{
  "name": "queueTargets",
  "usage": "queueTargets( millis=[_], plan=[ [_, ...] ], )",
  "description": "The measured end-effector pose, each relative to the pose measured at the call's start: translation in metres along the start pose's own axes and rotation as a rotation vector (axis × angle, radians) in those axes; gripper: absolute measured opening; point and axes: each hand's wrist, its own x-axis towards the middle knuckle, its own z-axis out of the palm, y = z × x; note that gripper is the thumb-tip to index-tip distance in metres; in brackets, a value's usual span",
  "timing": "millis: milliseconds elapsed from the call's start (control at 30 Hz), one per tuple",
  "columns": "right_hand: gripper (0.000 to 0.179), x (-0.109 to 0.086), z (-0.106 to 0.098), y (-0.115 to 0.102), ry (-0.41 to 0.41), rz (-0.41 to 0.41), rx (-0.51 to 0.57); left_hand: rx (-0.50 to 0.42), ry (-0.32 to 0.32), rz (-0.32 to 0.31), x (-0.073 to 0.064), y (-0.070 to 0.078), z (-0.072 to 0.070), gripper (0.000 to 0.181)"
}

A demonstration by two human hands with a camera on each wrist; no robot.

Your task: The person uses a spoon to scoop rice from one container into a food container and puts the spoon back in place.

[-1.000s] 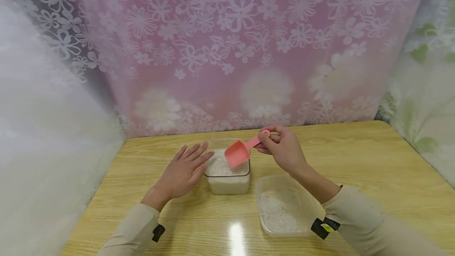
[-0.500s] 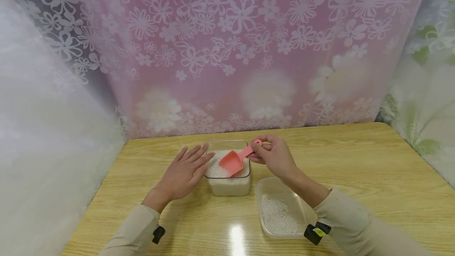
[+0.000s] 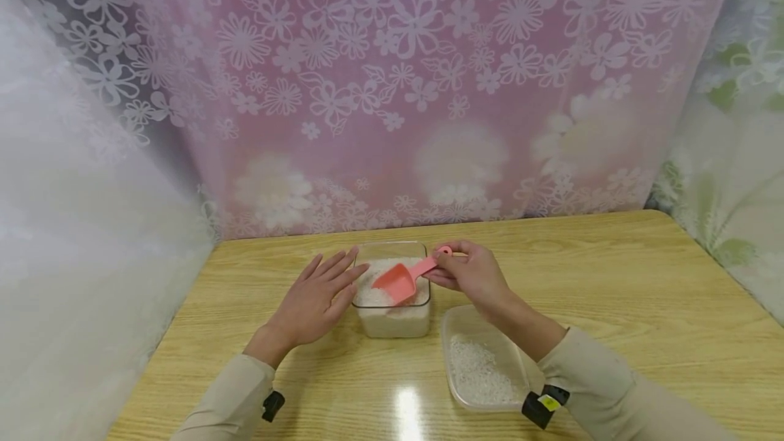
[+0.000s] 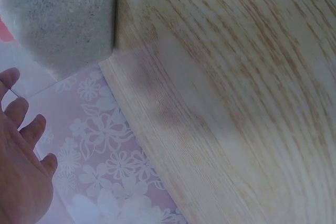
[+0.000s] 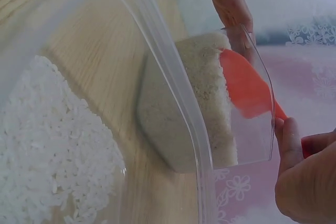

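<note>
My right hand (image 3: 474,278) pinches the handle of a pink scoop (image 3: 397,283) between thumb and fingers. The scoop tilts downward, and its front edge meets the white rice (image 3: 371,295) inside a clear square container (image 3: 398,324). In the right wrist view, the orange-pink scoop (image 5: 247,85) shows through the container wall, its tip at the rice surface. My left hand (image 3: 312,298) lies with fingers spread and straight at the container's left rim. From the left wrist view, the left hand (image 4: 23,166) appears beside the container (image 4: 63,19), its fingers near the rim.
A second clear plastic container (image 3: 450,366) with a thin layer of rice (image 3: 480,369) stands to the right, below my right forearm. Everything rests on a wooden table (image 3: 343,386). A pink flowered curtain (image 3: 380,121) hangs behind the table's back edge.
My right hand has moved down and left, lowering the scoop from above the container until its front edge reaches the rice. The left hand has stayed at the rim.
</note>
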Motion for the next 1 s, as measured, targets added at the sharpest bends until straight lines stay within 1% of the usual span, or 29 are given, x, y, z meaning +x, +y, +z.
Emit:
queueTargets(
  millis=[133,267,333,467,633,767,833,1000],
  plan=[
    [0.035,-0.001,-0.002,-0.001,-0.003,0.027,0.068,-0.008,-0.010,-0.007,-0.001,0.000,-0.001,0.046],
    [0.035,-0.003,-0.005,0.000,-0.012,0.053,0.108,-0.015,-0.013,-0.007,-0.001,0.000,-0.001,0.046],
    [0.033,-0.004,-0.007,0.000,-0.004,0.070,0.134,-0.019,-0.013,-0.007,-0.001,0.001,-0.001,0.046],
    [0.036,-0.006,-0.011,0.000,0.010,0.090,0.203,-0.022,-0.001,-0.001,-0.001,0.001,-0.001,0.045],
    [0.036,-0.007,-0.017,0.000,0.012,0.091,0.284,-0.023,0.011,0.000,0.000,0.001,-0.001,0.044],
    [0.030,-0.009,-0.023,0.000,-0.016,0.088,0.353,-0.019,-0.010,-0.014,0.000,0.001,-0.001,0.044],
    [0.030,-0.009,-0.026,0.000,-0.033,0.090,0.384,-0.019,-0.018,-0.018,0.000,0.000,0.000,0.044],
    [0.028,-0.010,-0.031,-0.002,-0.039,0.084,0.394,-0.021,-0.016,-0.013,0.000,-0.001,0.000,0.044]
  ],
)
